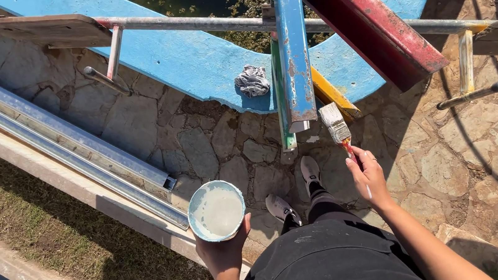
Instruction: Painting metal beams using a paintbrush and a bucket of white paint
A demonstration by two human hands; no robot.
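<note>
My left hand [224, 252] holds a round pale-blue pot of whitish paint [216, 210] from below, low in the head view. My right hand [368, 177] grips the red handle of a wide paintbrush [336, 124], whose pale bristles point up toward the end of a blue-painted plank [293, 47]. The plank's lower end looks worn, with bare patches. The brush tip sits just right of that end; I cannot tell whether it touches.
A blue boat hull edge [190, 59] curves across the top with a grey rag [252, 81] on it. A red beam [373, 19], a yellow strip [331, 94] and metal pipes [198, 22] cross above stone paving [199, 145]. Metal rails [62, 142] and grass [41, 232] lie left.
</note>
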